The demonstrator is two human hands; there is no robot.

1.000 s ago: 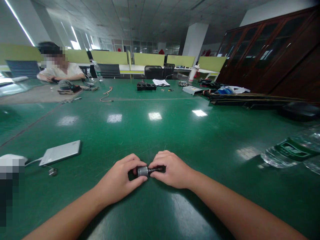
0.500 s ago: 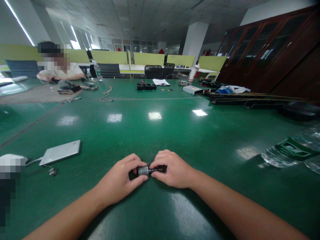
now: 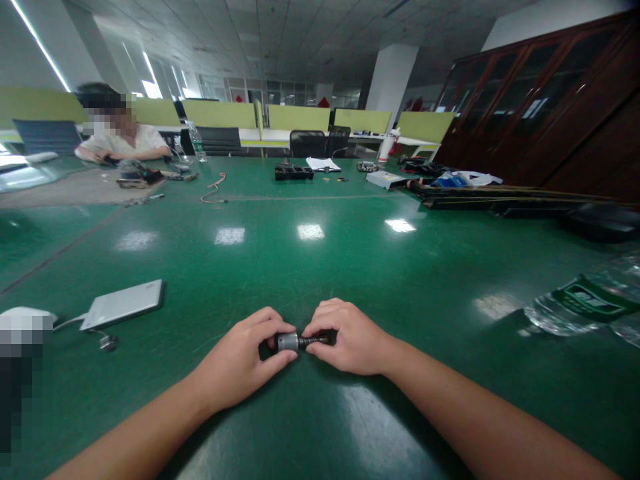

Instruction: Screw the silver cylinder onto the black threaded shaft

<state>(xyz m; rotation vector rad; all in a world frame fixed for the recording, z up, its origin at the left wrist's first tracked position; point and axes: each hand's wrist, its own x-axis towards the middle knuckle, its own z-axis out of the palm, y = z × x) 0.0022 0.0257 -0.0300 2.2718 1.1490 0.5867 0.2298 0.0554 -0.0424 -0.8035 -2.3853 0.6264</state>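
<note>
A small grey metal cylinder [image 3: 288, 342] with a dark threaded shaft [image 3: 306, 342] lies sideways, low over the green table [image 3: 310, 273]. My left hand [image 3: 247, 357] grips the cylinder between thumb and fingers from the left. From the right, my right hand [image 3: 350, 340] pinches the shaft, with thumb and forefinger near the cylinder's end. The shaft's far end shows inside the curl of my right hand.
On the left lie a white power bank [image 3: 123, 305] with a cable and a small metal piece [image 3: 107, 343]. Plastic bottles [image 3: 585, 300] lie at the right. Farther back are a black tray [image 3: 294, 172], papers [image 3: 323, 164], black strips [image 3: 480, 199] and a seated person [image 3: 125, 137].
</note>
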